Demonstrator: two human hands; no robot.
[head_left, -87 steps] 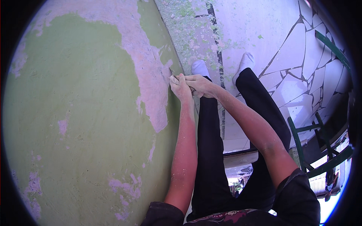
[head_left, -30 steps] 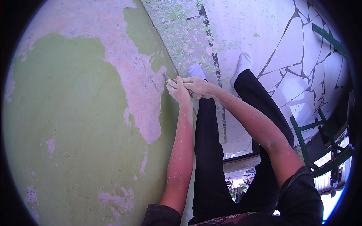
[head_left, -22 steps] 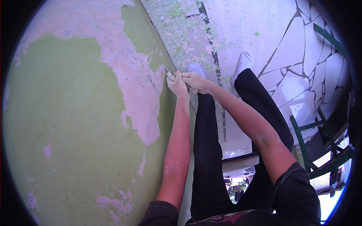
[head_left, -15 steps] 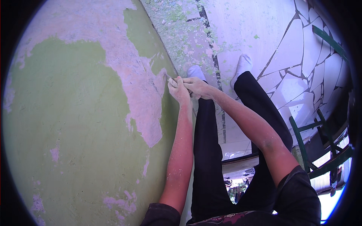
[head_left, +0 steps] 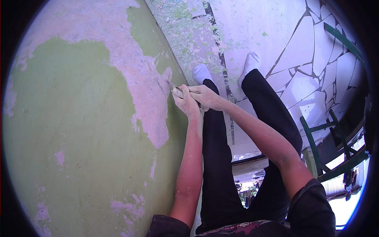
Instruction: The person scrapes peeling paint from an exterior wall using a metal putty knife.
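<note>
Left hand (head_left: 186, 104) and right hand (head_left: 206, 97) wrap around a thin tool (head_left: 172, 84). It looks light and stiff, best held back from the wall (head_left: 87, 130) ahead of the grip.

The wall (head_left: 87, 118) is matt, rough, probably plaster.

Wall (head_left: 87, 122) green with pink patches (head_left: 148, 98); trousers (head_left: 216, 158) black; socks (head_left: 202, 74) white.

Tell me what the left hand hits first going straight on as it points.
Likely the wall, at its pinkish bare patch. The thin tool in the left hand leads; its tip looks at or near the surface, though depth is unclear.
</note>
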